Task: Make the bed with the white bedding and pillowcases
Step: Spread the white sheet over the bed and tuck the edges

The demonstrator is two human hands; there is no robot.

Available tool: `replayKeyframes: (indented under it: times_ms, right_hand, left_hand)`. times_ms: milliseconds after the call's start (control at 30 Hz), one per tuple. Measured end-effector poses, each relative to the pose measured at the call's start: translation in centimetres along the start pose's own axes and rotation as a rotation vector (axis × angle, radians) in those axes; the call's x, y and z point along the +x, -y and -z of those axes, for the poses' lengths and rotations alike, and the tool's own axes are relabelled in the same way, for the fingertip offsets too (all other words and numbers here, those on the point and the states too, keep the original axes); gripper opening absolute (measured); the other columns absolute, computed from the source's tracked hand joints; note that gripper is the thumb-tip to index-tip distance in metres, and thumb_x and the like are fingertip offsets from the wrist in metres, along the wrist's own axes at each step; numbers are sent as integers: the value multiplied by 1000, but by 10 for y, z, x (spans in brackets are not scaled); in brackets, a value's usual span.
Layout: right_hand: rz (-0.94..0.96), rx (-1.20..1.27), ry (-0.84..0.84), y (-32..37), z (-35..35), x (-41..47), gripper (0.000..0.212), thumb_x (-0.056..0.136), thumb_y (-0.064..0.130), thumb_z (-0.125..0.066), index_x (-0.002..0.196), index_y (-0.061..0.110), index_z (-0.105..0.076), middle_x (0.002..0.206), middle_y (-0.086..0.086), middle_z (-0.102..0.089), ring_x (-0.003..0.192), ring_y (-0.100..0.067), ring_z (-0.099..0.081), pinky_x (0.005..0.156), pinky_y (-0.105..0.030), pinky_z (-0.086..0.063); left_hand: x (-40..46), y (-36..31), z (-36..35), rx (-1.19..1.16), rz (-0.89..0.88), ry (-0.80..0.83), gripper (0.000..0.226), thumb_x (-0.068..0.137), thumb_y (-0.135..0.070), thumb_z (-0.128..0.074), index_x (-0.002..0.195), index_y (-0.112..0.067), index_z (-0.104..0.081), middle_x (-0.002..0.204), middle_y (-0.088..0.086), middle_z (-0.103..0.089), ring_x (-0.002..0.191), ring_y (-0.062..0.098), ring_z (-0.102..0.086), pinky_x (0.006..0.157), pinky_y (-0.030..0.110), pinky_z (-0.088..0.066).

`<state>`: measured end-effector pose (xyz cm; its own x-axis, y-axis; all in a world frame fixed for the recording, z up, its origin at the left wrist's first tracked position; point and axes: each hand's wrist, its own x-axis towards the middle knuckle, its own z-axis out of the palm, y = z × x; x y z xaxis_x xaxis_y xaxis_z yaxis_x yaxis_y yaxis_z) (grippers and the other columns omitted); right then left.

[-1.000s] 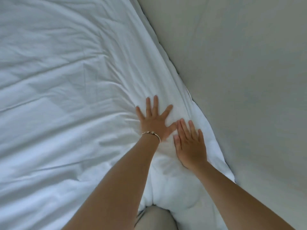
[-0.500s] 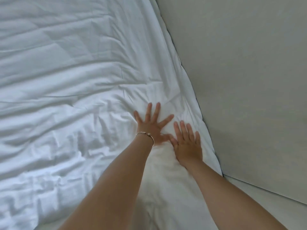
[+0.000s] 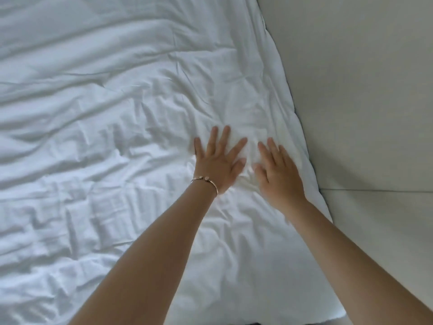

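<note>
The white bedding [image 3: 117,160] lies flat under both hands, and its right edge runs up and away beside the wall [image 3: 363,90]. The left hand [image 3: 216,165] presses down with fingers spread wide. The right hand [image 3: 278,174] lies flat just beside it, fingers straight and close together.

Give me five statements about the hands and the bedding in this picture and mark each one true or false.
1. Both hands lie flat with straight fingers on the white bedding. True.
2. The right hand grips a pillow. False: it presses open on the bedding.
3. A bracelet sits on the left wrist. True.
4. The left hand lies nearer the grey wall than the right hand. False: the right hand is nearer.
5. The bedding is perfectly smooth. False: it is creased all over.
</note>
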<state>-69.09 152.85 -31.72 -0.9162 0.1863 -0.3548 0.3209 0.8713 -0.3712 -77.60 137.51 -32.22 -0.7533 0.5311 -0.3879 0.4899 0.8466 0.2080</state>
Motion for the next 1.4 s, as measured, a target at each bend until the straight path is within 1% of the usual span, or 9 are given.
replayKeyframes:
  times_ms: [167,533,700,800,933,1067,1200,1333,1400]
  right_hand:
    - [-39,-75,19,-19,-27,-119,74,88,70,-28,153,37,-17,163,9,-10,147,-28,-20,111,-48,-31]
    - [-465,-64,-53,-3,-112,-268,63,92,69,-2,149,48,16,160,9,24,148,-24,17,118,-59,-5]
    - [-1059,448,-204,-6,-110,-272,115,66,86,-54,147,45,17,159,11,21,148,-34,13,113,-68,-2]
    - [-1072,734,-333,-37,-107,-282,132,59,73,-75,153,30,8,163,5,0,150,-25,-1,116,-61,-11]
    - [-923,983,-362,-75,-108,-311,121,61,61,-82,151,34,-5,147,2,-38,136,-25,-38,111,-50,-32]
    - [-931,542,-145,-100,-109,-340,75,73,72,-65,130,31,-40,111,5,-55,113,-24,-52,97,-40,-30]
    - [-978,354,-122,-108,-126,-374,37,91,61,-45,81,26,-50,79,5,-56,92,-21,-53,87,-37,-30]
    - [-967,1002,-385,-99,-142,-401,35,99,39,-43,77,13,-51,74,-6,-49,72,-23,-46,68,-34,-37]
    - [-1038,1092,-496,-97,-145,-411,30,100,29,-45,80,7,-46,76,-11,-43,71,-23,-40,61,-33,-33]
  left_hand:
    - [-98,-2,-44,-58,-60,72,71,85,-75,-12,142,-51,22,154,-5,35,140,23,35,113,57,14]
    - [-216,-36,-88,193,-226,186,98,71,-88,-32,141,-51,24,150,6,41,135,38,40,106,68,13]
    - [-250,-44,-100,276,-380,251,101,72,-79,-47,143,-52,19,154,3,35,138,40,33,104,70,13]
    - [-266,-46,-103,310,-489,232,90,76,-72,-51,148,-50,-1,159,-1,21,144,36,21,108,66,11]
    - [-287,-47,-111,230,-551,66,51,68,-50,-77,114,-33,-63,146,3,-42,138,29,-29,110,63,-21]
    - [-297,-53,-124,118,-448,-87,27,53,-24,-92,66,-21,-68,113,4,-65,113,30,-58,97,51,-47]
    - [-305,-57,-130,-115,-358,-105,12,74,-18,-79,71,-16,-68,102,0,-63,107,26,-55,101,32,-33]
    - [-316,-57,-130,-236,-338,-68,8,88,-14,-65,82,-13,-71,106,-2,-62,111,23,-50,98,14,-19]
    - [-322,-59,-125,-255,-350,-37,9,89,-17,-65,85,-13,-72,110,-5,-61,115,20,-47,101,16,-20]
